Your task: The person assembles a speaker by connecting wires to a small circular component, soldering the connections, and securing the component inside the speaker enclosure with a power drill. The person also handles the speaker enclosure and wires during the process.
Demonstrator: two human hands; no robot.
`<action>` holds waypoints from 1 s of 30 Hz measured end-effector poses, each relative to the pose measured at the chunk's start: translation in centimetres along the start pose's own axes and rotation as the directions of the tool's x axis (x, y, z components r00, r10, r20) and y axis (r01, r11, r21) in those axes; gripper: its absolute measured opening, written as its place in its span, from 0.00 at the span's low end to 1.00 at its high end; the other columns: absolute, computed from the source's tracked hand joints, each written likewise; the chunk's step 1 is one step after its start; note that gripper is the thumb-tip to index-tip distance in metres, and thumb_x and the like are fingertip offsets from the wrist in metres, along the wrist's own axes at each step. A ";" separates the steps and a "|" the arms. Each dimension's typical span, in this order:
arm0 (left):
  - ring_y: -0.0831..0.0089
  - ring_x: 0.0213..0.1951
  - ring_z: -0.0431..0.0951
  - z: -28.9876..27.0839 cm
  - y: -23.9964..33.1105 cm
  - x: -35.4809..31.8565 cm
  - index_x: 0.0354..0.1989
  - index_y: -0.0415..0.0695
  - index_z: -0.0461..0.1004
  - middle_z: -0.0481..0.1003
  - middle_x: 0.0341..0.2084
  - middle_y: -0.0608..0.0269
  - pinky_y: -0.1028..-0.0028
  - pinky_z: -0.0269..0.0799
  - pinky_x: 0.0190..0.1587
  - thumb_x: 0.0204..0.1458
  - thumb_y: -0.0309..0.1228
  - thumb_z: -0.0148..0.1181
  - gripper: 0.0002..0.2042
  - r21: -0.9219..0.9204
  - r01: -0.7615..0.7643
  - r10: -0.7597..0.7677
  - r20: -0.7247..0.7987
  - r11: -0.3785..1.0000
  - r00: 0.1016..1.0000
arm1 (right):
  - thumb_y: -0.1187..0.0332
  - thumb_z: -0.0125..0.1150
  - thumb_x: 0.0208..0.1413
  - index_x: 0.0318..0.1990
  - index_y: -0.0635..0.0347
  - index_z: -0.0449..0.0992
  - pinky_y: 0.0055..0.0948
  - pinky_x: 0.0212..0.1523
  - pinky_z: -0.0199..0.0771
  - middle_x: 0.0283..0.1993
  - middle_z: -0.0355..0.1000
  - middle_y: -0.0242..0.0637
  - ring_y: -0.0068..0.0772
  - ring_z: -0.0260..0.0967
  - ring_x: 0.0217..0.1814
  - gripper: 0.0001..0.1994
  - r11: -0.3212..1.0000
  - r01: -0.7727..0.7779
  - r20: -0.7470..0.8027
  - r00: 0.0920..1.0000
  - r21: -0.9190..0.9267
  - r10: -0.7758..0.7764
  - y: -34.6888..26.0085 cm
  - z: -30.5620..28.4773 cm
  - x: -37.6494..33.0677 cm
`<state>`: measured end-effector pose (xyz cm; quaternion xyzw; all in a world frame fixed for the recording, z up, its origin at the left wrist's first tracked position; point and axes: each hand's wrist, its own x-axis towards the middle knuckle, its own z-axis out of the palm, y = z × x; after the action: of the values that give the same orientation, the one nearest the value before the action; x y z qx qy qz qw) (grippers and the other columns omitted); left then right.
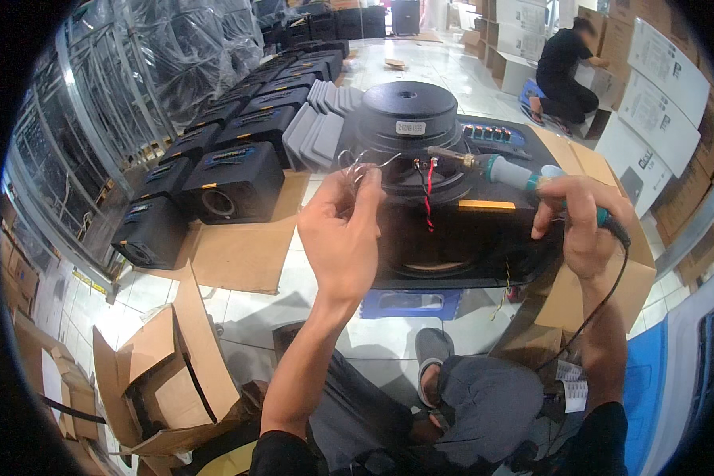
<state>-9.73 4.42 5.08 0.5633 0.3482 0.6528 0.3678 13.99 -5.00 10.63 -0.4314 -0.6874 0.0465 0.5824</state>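
Right hand (pixel 585 218) holds soldering iron (pixel 512 172) near speaker (pixel 403 143) bearing white printed label (pixel 410 127)

Rows of black boxes (pixel 234 178), upper left, nearest one showing a round port. Grey panels (pixel 311 141) stand tilted beside them. Flat cardboard (pixel 246 250) on tiled floor (pixel 246 313) in front. Clear plastic (pixel 190 67) bunched near metal frame (pixel 73 83), left. Open carton (pixel 178 377), flaps up, lower left. Upper right: person (pixel 565 67) in black, crouched by stacked cartons (pixel 666 71). Blue panel (pixel 645 389), lower right, kind unclear.
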 end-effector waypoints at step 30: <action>0.86 0.26 0.70 0.5 -0.5 1.7 0.41 0.34 0.81 0.78 0.24 0.67 0.80 0.63 0.29 0.63 0.32 0.63 0.11 0.008 -0.012 0.011 0.076 1.000 0.997 | 0.52 0.50 0.72 0.34 0.64 0.74 0.27 0.11 0.69 0.17 0.67 0.39 0.28 0.66 0.11 0.22 0.893 -0.253 0.083 0.967 0.372 0.239 6.3 -0.7 4.7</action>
<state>-9.40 6.18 5.57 0.5914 0.3332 0.6315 0.3748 18.25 1.68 10.84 -0.3932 -0.6152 0.2593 0.6322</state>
